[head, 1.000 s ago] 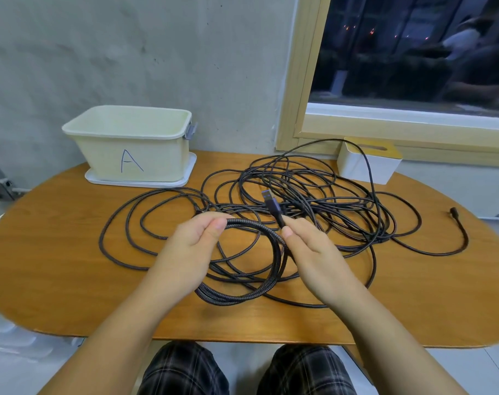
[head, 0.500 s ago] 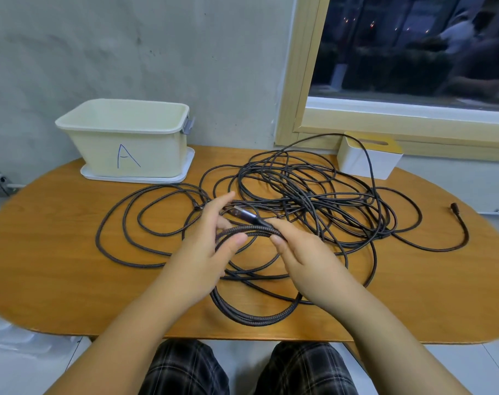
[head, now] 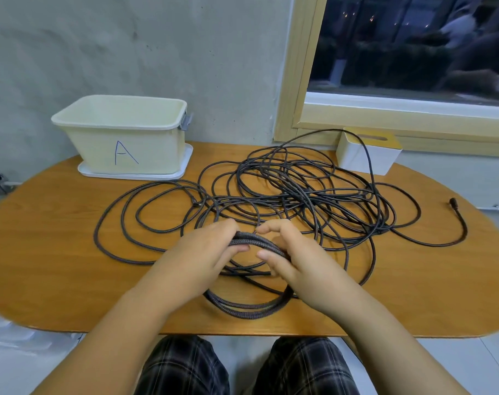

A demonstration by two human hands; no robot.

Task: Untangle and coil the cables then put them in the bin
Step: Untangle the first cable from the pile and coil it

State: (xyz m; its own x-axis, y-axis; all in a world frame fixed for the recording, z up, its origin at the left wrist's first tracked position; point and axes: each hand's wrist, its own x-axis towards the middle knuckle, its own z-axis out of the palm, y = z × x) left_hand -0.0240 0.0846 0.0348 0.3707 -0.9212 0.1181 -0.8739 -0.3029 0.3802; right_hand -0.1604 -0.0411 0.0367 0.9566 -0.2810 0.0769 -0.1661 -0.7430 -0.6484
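A coil of thick braided dark cable (head: pixel 248 307) hangs over the table's near edge, held at its top by both hands. My left hand (head: pixel 197 260) grips the bundled loops from the left. My right hand (head: pixel 296 260) pinches the same bundle from the right, thumb and fingers closed around the strands. Behind them a big tangle of thin black cables (head: pixel 294 195) sprawls across the table's middle, with loose loops to the left (head: pixel 120 223) and one plug end (head: pixel 453 201) at the far right. The cream bin marked "A" (head: pixel 123 132) stands at the back left on a white tray.
The oval wooden table (head: pixel 48 252) has a concrete wall behind it. A white box with a yellow top (head: pixel 368 152) sits at the back right under the window sill, with one cable looped over it. My plaid-clad knees show below the table edge.
The cable's plug end, held up a second ago, has gone down into the bundle and out of sight. Both hands have closed together on the top of the coil.
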